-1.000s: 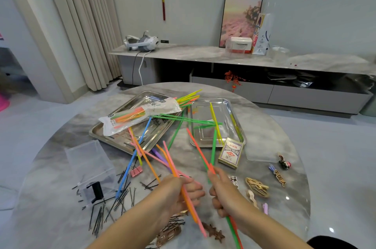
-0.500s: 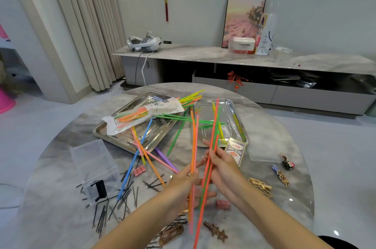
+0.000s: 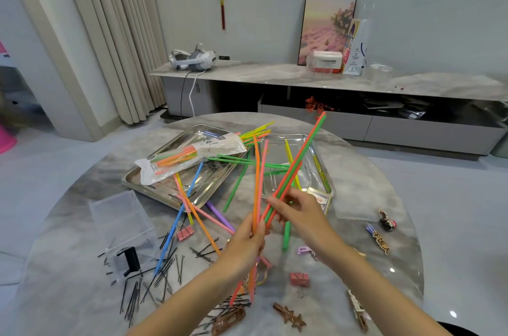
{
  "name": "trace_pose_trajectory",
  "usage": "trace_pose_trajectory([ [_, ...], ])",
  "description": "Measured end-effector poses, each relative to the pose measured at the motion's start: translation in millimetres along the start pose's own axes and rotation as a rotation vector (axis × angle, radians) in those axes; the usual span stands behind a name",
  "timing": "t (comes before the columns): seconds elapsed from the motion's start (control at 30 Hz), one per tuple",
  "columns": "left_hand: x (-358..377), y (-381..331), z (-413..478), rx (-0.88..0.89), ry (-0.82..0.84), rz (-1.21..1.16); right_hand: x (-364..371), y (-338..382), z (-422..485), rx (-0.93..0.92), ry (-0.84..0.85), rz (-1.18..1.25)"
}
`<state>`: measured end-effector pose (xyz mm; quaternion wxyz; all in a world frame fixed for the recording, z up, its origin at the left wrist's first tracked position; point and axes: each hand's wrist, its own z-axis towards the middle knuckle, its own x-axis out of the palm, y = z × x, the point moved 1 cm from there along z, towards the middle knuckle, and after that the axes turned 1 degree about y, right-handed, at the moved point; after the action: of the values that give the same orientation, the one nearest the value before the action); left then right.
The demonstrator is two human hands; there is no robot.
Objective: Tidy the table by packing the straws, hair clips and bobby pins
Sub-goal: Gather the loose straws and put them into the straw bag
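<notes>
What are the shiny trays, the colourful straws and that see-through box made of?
The left tray and right tray look like metal, probably stainless steel: silvery and mirror-shiny, with reflections in them. The straws look like thin plastic: smooth, in bright, even colours. The see-through box seems to be clear hard plastic, with straight, sharp edges.

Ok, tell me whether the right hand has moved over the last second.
Yes. The right hand has moved away from the person, toward the card box by the small tray; it now overlaps part of the box, gripping straws.
</notes>
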<state>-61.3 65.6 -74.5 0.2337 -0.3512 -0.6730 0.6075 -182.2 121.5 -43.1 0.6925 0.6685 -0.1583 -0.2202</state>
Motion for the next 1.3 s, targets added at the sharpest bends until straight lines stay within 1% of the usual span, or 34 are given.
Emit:
trace_pose_trajectory([
  [0.1, 2.3, -4.7, -0.8, 0.229, 0.035, 0.018, -5.0, 14.3, 0.2, -0.093, 0.067, -0.064],
  [0.17, 5.2, -9.2, 1.5, 0.344, 0.058, 0.012, -7.0, 21.6, -0.5, -0.149, 0.108, -0.136],
  [0.27, 4.0, -17.0, 13.3, 0.448, 0.044, 0.048, -8.9, 34.2, 0.8, -0.224, 0.127, -0.244],
  [0.33, 1.6, -20.2, 22.7, 0.481, 0.054, 0.063, -10.1, 42.6, 2.9, -0.255, 0.129, -0.251],
  [0.4, 0.4, -24.1, 33.3, 0.483, 0.057, 0.081, -11.7, 48.8, 7.5, -0.264, 0.129, -0.264],
  [0.53, 2.5, -32.0, 58.3, 0.491, 0.024, 0.184, -20.7, 50.1, 26.0, -0.292, 0.066, -0.376],
  [0.63, 7.2, -33.9, 68.9, 0.496, 0.011, 0.226, -27.8, 39.7, 34.4, -0.261, 0.017, -0.348],
  [0.8, 13.9, -7.5, 76.6, 0.415, 0.044, 0.216, -31.1, 19.1, 38.6, -0.194, 0.083, -0.335],
  [0.9, 14.3, 4.5, 79.8, 0.387, 0.046, 0.243, -31.5, 11.8, 42.8, -0.199, 0.069, -0.395],
  [1.1, 18.1, 9.5, 81.5, 0.36, 0.101, 0.255, -31.8, 4.3, 49.9, -0.195, 0.06, -0.429],
  [1.23, 20.7, 0.5, 76.5, 0.384, 0.124, 0.194, -31.8, 6.1, 52.3, -0.183, 0.036, -0.335],
  [1.3, 21.1, -6.8, 71.5, 0.344, 0.148, 0.16, -31.8, 9.7, 54.4, -0.177, 0.014, -0.245],
])
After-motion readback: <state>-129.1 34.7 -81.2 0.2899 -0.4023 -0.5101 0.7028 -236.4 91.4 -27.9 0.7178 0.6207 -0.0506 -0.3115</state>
